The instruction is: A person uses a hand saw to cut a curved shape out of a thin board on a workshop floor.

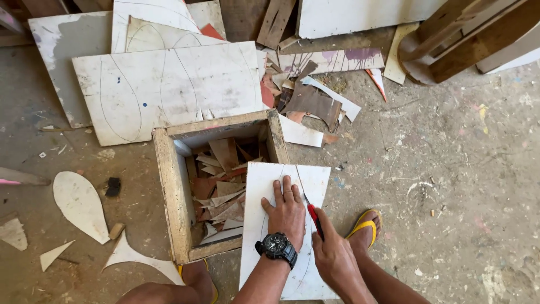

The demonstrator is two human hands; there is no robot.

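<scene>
1. Head view: your left hand [288, 209] lies flat, fingers spread open, pressing on a white laminate sheet [270, 186] marked with curved pencil lines. A black wristwatch [277, 247] sits on that wrist.
2. Your right hand [336, 258] is closed around a red-handled cutter [315, 219], whose tip meets the sheet just at 3 o'clock of your left hand.
3. The sheet rests across the 4 o'clock corner of an open wooden box [175, 191], which is filled with brown and white offcuts [220, 186].
4. At 12 o'clock of the box lies a large white board [169, 90] with drawn oval outlines, overlapping other boards.
5. At 1 o'clock, a heap of torn scraps [315, 95] crowds the floor just beyond the sheet's far edge.
6. At 9 o'clock of the box, a white paddle-shaped cutout [81, 204] and smaller pieces lie on the concrete floor [450, 169].
7. Your foot in a yellow flip-flop [365, 226] stands just at 3 o'clock of the right hand.
</scene>
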